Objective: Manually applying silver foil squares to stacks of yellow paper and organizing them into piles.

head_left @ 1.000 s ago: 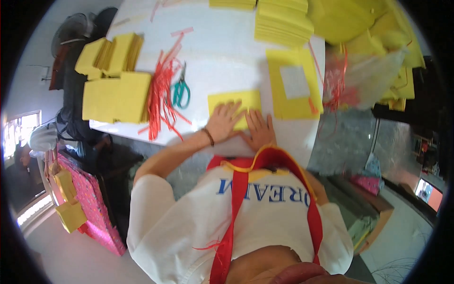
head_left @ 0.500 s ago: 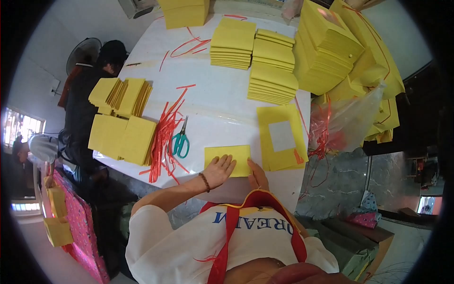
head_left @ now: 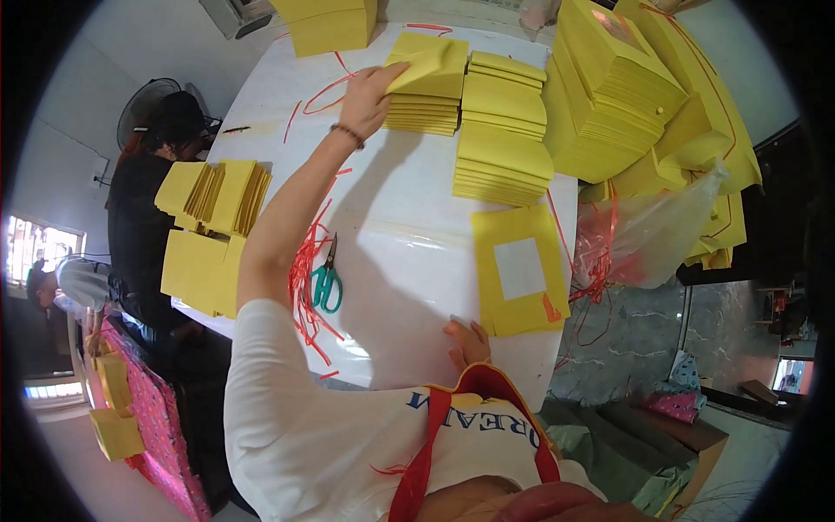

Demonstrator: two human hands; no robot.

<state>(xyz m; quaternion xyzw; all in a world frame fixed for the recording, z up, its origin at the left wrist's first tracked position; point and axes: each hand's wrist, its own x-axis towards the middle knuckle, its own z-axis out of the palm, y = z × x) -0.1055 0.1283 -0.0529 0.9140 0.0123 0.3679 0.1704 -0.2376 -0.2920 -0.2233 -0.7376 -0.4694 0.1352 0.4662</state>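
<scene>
Reaching far across the white table, my left hand (head_left: 370, 100) is closed on the edge of a folded yellow sheet (head_left: 422, 70). The sheet is slightly tilted over the front-left stack of folded yellow sheets (head_left: 424, 118). My right hand (head_left: 470, 342) rests at the near edge of the table, fingers loosely apart and holding nothing. To its right lies a yellow sheet with a pale rectangle (head_left: 519, 270). Teal-handled scissors (head_left: 327, 285) sit beside a bundle of red plastic strips (head_left: 306, 296), partly hidden by my left arm.
More folded yellow stacks (head_left: 502, 165) stand to the right of my left hand, with tall yellow piles (head_left: 600, 96) behind. Other stacks (head_left: 198, 265) lie at the left edge. A clear plastic bag (head_left: 648, 230) hangs at the right. A person in black (head_left: 143, 196) sits at the left.
My left hand has moved from the near edge up to the far stack, taking the folded yellow sheet along. My right hand stays near the edge, now without the sheet beside it.
</scene>
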